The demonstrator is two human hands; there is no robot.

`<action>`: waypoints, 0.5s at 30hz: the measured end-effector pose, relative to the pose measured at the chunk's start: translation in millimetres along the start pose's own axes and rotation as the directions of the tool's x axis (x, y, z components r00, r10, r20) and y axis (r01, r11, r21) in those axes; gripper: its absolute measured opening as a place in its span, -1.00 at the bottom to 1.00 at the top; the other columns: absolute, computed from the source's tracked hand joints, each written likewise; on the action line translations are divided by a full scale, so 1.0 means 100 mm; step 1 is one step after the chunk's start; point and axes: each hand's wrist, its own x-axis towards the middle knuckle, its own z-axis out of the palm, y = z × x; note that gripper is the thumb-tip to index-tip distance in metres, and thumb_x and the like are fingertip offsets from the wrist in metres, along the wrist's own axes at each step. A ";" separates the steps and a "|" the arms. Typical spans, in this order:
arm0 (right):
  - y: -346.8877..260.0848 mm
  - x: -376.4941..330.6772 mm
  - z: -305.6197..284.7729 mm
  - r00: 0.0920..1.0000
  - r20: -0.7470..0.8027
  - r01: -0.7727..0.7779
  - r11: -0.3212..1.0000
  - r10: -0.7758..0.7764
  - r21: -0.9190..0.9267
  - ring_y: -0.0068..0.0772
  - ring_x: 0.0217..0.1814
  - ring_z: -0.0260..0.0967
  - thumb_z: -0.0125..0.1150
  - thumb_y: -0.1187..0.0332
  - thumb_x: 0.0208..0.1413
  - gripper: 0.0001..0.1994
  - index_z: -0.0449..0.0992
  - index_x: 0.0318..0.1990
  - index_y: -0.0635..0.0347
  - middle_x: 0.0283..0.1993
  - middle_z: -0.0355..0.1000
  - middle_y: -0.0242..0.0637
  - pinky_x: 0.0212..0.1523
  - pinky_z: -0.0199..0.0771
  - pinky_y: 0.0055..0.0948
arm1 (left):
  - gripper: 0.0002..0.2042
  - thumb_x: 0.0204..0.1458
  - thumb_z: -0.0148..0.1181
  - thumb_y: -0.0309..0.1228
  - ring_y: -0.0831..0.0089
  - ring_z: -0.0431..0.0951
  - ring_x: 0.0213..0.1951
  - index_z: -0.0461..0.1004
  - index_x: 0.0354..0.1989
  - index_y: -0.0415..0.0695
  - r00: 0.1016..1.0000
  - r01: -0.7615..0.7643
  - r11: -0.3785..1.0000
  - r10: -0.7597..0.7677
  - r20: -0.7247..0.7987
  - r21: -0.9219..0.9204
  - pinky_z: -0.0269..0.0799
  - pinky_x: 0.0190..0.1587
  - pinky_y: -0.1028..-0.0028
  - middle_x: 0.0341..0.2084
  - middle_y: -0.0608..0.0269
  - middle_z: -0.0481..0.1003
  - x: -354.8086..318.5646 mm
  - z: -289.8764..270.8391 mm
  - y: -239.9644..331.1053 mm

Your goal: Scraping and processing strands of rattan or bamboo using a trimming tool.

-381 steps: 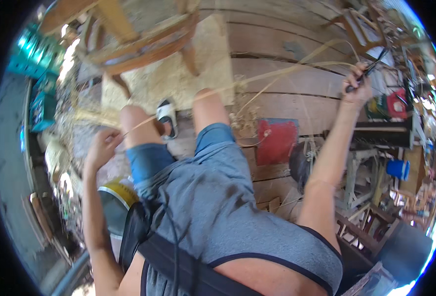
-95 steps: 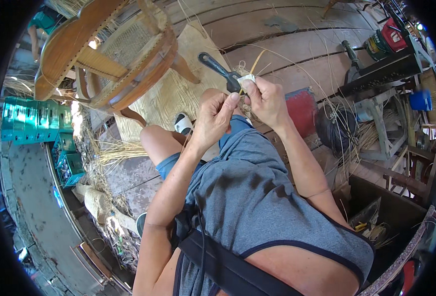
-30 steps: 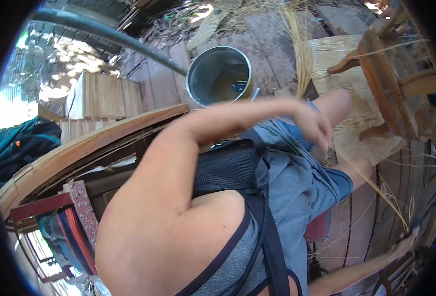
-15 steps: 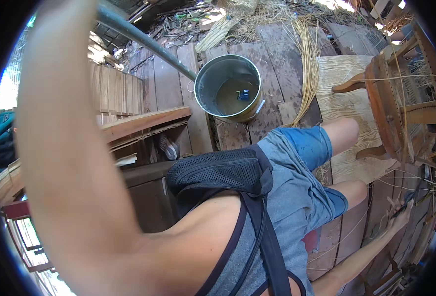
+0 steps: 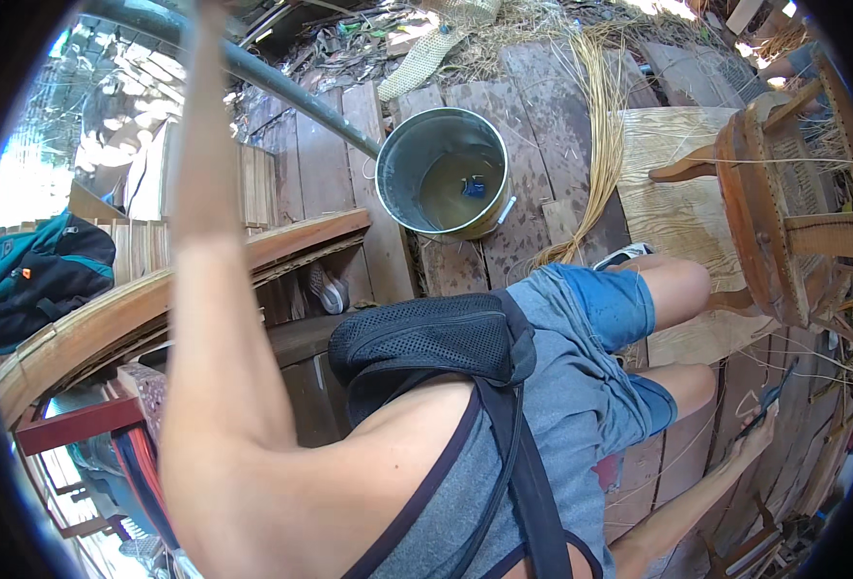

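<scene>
My left arm (image 5: pixel 214 318) is raised along the left side, blurred, and passes in front of a grey pole. Its hand runs out at the upper edge, so the fingers are hidden. At the lower right my right hand (image 5: pixel 756 436) is closed around a slim dark hand tool (image 5: pixel 780 388), its long narrow end pointing away. The tool's exact kind is too small to tell. Close to this hand are thin loose cane strands (image 5: pixel 827 365) and an upturned wooden chair frame (image 5: pixel 753 217) with small holes along its edge.
A metal bucket (image 5: pixel 385 179) of murky water with a small blue object stands by the pole (image 5: pixel 296 96). Long cane strands (image 5: pixel 600 145) lie beside a plywood sheet (image 5: pixel 668 207). A curved wooden piece (image 5: pixel 108 307), a backpack (image 5: pixel 83 253) and a shoe (image 5: pixel 328 289) are on the left.
My left arm has swung away and looks thinner, uncovering the backpack and red frame on the left. My right hand has shifted slightly left and nearer, with the dark tool still in it.
</scene>
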 end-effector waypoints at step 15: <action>0.18 0.04 0.15 0.995 0.045 -0.094 0.996 0.093 0.001 -0.68 -0.62 0.23 0.06 0.09 0.26 -0.73 0.48 -0.20 0.10 -0.50 0.40 -0.47 -0.64 0.14 -0.66 | -0.69 -0.08 0.13 -0.30 -0.02 0.55 -0.09 0.57 -0.27 -0.30 -0.386 0.528 0.250 -0.781 0.492 0.811 0.44 -0.04 0.16 -0.23 -0.26 0.52 -4.70 -1.94 -0.08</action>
